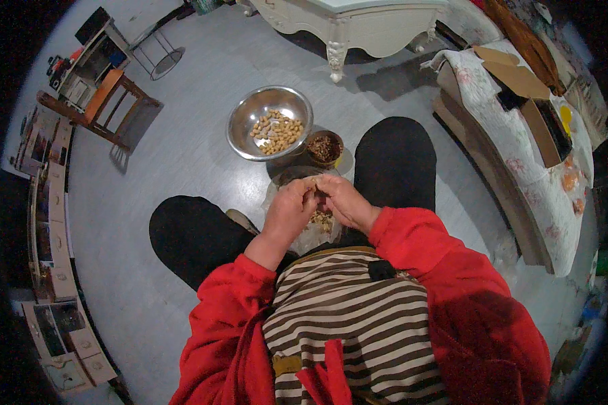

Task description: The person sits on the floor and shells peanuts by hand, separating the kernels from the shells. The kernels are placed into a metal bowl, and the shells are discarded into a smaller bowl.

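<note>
My left hand (pixel 293 206) and my right hand (pixel 345 201) meet at the fingertips, pinching something small and pale between them, probably a peanut; the fingers hide most of it. Beneath them, a clear plastic bag (pixel 304 245) holds broken peanut shells (pixel 322 219) between my legs. Beyond my hands stands a round steel bowl (pixel 239 132) with unshelled peanuts (pixel 279 132) in it. Close to its right side, a small round container (pixel 340 158) holds reddish shelled kernels (pixel 324 148).
A white carved table (pixel 337 48) stands ahead. To the right, a cloth-covered seat (pixel 517 167) bears an open cardboard box (pixel 539 134) and bagged orange fruit (pixel 570 180). A wooden chair (pixel 104 96) and drawer cabinets (pixel 57 192) stand to the left.
</note>
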Action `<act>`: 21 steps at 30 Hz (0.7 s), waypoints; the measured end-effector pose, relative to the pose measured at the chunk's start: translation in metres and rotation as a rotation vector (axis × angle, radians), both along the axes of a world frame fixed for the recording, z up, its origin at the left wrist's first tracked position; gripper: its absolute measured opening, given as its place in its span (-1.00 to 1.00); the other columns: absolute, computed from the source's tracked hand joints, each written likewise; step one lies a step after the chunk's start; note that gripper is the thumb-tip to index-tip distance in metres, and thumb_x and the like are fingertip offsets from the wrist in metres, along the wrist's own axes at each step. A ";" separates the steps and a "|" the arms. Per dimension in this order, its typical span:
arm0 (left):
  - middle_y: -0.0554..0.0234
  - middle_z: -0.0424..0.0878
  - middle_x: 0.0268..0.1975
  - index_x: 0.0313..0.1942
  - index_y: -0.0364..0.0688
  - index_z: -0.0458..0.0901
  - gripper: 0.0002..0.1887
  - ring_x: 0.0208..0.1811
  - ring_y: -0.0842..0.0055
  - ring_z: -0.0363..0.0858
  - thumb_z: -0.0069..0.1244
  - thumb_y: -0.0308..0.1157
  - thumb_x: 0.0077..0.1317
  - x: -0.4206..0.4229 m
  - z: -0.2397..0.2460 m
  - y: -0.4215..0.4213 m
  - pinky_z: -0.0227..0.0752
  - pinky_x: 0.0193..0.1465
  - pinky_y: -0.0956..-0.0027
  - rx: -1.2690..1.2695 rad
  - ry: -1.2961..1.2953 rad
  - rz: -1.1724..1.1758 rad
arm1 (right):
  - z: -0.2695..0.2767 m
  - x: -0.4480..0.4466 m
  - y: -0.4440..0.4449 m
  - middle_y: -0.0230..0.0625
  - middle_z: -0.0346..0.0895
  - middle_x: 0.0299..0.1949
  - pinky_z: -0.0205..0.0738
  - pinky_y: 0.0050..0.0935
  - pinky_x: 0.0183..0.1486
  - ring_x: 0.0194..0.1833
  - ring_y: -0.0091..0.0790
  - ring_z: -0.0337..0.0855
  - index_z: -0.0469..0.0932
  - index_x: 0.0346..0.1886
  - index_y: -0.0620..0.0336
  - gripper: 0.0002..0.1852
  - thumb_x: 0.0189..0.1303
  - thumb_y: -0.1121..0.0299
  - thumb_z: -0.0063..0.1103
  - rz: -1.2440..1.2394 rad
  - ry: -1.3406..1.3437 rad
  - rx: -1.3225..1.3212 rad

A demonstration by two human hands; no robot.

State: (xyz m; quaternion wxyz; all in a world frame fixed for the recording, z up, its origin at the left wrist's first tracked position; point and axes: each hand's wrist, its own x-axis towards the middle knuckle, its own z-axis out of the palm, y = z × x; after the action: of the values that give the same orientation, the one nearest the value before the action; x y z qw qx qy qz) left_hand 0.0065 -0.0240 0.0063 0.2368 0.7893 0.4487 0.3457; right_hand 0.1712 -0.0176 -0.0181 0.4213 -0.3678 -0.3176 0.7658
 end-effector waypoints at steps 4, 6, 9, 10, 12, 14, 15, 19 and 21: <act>-0.02 0.63 -0.23 -0.13 -0.21 0.57 -0.82 -0.17 0.03 0.63 0.09 -0.48 0.24 0.003 0.009 -0.003 0.52 -0.16 0.07 0.017 0.107 -0.017 | -0.009 -0.001 0.003 -0.49 0.62 -0.22 0.27 -0.60 -0.36 -0.33 -0.60 0.48 0.62 0.03 0.13 -0.70 0.45 0.28 -0.09 -0.033 0.060 -0.053; -0.02 0.63 -0.24 -0.14 -0.21 0.56 -0.83 -0.18 0.04 0.63 0.08 -0.47 0.25 0.003 0.010 -0.004 0.53 -0.16 0.06 0.020 0.178 -0.006 | -0.008 -0.001 0.003 -0.49 0.62 -0.21 0.29 -0.59 -0.34 -0.32 -0.59 0.50 0.61 0.04 0.14 -0.70 0.43 0.29 -0.08 -0.053 0.090 -0.095; -0.03 0.63 -0.26 -0.14 -0.21 0.56 -0.84 -0.21 0.03 0.63 0.07 -0.47 0.27 0.002 0.005 -0.003 0.54 -0.17 0.08 0.031 0.213 0.019 | -0.005 0.000 0.003 -0.47 0.63 -0.18 0.32 -0.56 -0.33 -0.30 -0.57 0.51 0.60 0.06 0.16 -0.68 0.43 0.29 -0.10 -0.050 0.116 -0.110; -0.04 0.63 -0.25 -0.13 -0.22 0.56 -0.84 -0.23 0.03 0.63 0.06 -0.46 0.28 0.002 0.005 -0.003 0.55 -0.17 0.09 0.034 0.193 0.025 | -0.001 0.001 0.002 -0.46 0.63 -0.17 0.34 -0.55 -0.33 -0.30 -0.56 0.51 0.60 0.06 0.17 -0.68 0.43 0.29 -0.10 -0.046 0.126 -0.111; -0.04 0.65 -0.25 -0.12 -0.24 0.58 -0.83 -0.25 0.08 0.66 0.06 -0.46 0.30 0.002 0.003 -0.002 0.56 -0.18 0.16 -0.003 0.083 0.033 | 0.001 0.002 0.003 -0.45 0.62 -0.17 0.37 -0.53 -0.32 -0.28 -0.55 0.52 0.59 0.07 0.20 -0.67 0.43 0.29 -0.11 -0.023 0.152 -0.082; -0.02 0.68 -0.24 -0.10 -0.29 0.59 -0.83 -0.26 0.18 0.70 0.05 -0.46 0.33 0.000 -0.005 0.002 0.58 -0.18 0.25 -0.082 -0.098 0.038 | 0.000 0.004 0.005 -0.43 0.62 -0.17 0.39 -0.52 -0.32 -0.27 -0.55 0.52 0.59 0.08 0.22 -0.66 0.43 0.29 -0.12 0.016 0.183 -0.022; 0.04 0.70 -0.23 -0.10 -0.30 0.59 -0.83 -0.24 0.31 0.70 0.04 -0.47 0.35 -0.001 -0.007 0.003 0.57 -0.15 0.31 -0.186 -0.178 0.055 | 0.000 0.005 0.005 -0.43 0.62 -0.17 0.39 -0.54 -0.32 -0.26 -0.55 0.52 0.59 0.09 0.22 -0.66 0.43 0.30 -0.12 0.021 0.180 -0.030; 0.20 0.73 -0.21 -0.10 -0.37 0.59 -0.85 -0.19 0.59 0.69 0.00 -0.51 0.38 -0.002 -0.015 0.008 0.56 -0.09 0.46 -0.484 -0.446 0.089 | -0.001 0.006 0.006 -0.42 0.61 -0.15 0.38 -0.58 -0.33 -0.25 -0.56 0.52 0.58 0.12 0.23 -0.65 0.43 0.31 -0.11 0.039 0.195 -0.062; 0.21 0.73 -0.20 -0.11 -0.38 0.59 -0.86 -0.19 0.61 0.68 0.00 -0.52 0.38 -0.002 -0.015 0.008 0.56 -0.09 0.46 -0.506 -0.451 0.087 | -0.001 0.007 0.006 -0.43 0.60 -0.14 0.37 -0.59 -0.32 -0.25 -0.57 0.51 0.58 0.13 0.23 -0.65 0.42 0.33 -0.09 0.048 0.181 -0.054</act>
State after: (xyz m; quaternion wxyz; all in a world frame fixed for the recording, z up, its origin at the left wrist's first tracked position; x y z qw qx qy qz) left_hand 0.0045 -0.0161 -0.0087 0.5035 0.5891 0.4901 0.3990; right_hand 0.1782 -0.0116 -0.0191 0.4198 -0.3003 -0.2663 0.8140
